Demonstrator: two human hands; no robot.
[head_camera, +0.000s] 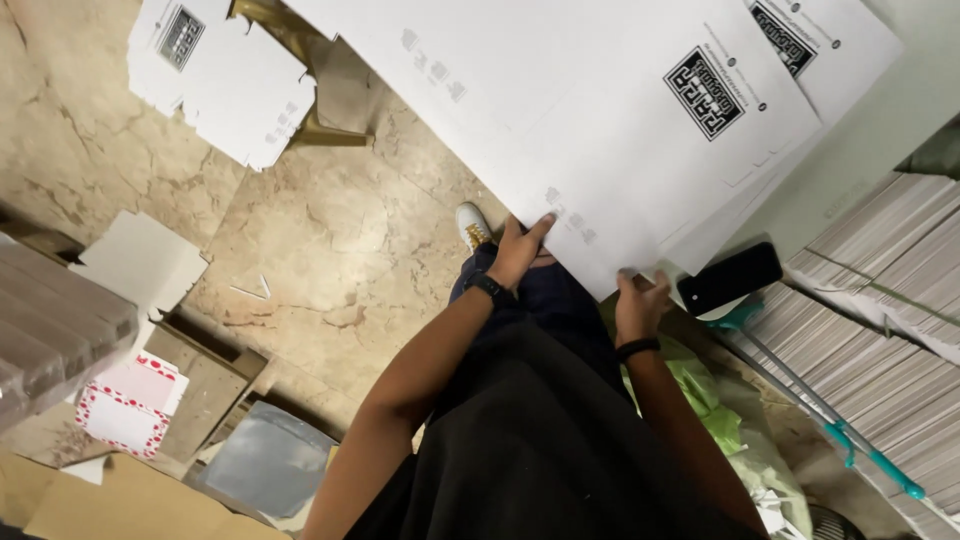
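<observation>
Gripping near edge of large white cardboard sheet (600, 130): left hand (518, 255) and right hand (640, 305) both closed on it. Sheet held flat above marble floor (330, 240). Black phone (730, 278) just beside right hand.

white sheet (600, 110) cut off at top, right hand (640, 305) fingertips probably hidden underneath

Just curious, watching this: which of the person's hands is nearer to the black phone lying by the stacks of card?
The right hand. It grips the near edge of the big white cardboard sheet, just beside the black phone. The left hand holds the same edge farther away, above the white shoe.
</observation>
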